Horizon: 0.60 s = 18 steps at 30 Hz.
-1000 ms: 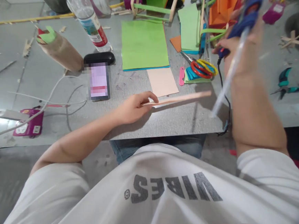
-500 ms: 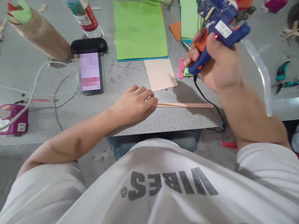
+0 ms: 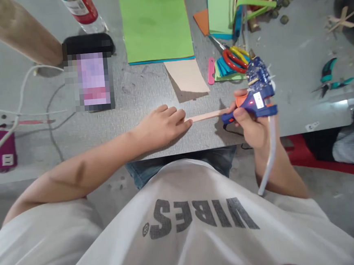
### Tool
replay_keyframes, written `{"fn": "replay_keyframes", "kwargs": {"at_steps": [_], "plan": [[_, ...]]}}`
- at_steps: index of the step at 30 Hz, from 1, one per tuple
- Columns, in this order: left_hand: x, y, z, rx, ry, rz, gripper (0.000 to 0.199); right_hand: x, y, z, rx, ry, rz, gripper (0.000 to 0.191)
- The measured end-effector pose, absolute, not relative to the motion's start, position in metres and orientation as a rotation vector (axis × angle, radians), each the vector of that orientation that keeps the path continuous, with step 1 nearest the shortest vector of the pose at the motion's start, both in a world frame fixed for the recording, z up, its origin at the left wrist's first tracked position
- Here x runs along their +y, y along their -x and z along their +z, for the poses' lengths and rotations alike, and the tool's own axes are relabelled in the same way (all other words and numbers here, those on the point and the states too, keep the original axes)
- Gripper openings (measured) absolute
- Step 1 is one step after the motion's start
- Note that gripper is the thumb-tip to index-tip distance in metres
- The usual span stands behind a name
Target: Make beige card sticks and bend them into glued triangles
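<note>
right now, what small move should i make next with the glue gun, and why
Probably tip the glue gun in your right hand so its nozzle faces the pale strip. The nozzle points away from you, near the red-handled scissors, while your left hand holds the strip.

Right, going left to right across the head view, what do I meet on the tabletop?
Purple box → phone → left hand → small pink piece → blue glue gun → teal-handled pliers.
</note>
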<state>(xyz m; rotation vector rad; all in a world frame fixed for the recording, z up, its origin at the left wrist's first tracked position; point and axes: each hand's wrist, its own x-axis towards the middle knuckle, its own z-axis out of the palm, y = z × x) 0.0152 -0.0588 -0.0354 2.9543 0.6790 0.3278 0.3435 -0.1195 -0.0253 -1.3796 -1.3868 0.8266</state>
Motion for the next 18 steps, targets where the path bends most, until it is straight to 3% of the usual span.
{"fn": "replay_keyframes", "kwargs": {"at_steps": [5,14,18], "plan": [[-0.061,-0.015,-0.039,0.663,-3.039,0.384,0.033,-0.119,-0.328,-0.047,-1.439,1.262,0.761,0.047],[-0.060,-0.017,-0.040,0.676,-3.102,0.351,0.036,-0.098,-0.302,-0.053,-1.511,1.387,0.877,0.061],[-0.061,-0.018,-0.040,0.684,-3.106,0.359,0.036,-0.098,-0.300,-0.052,-1.643,1.507,0.756,0.062]]}}
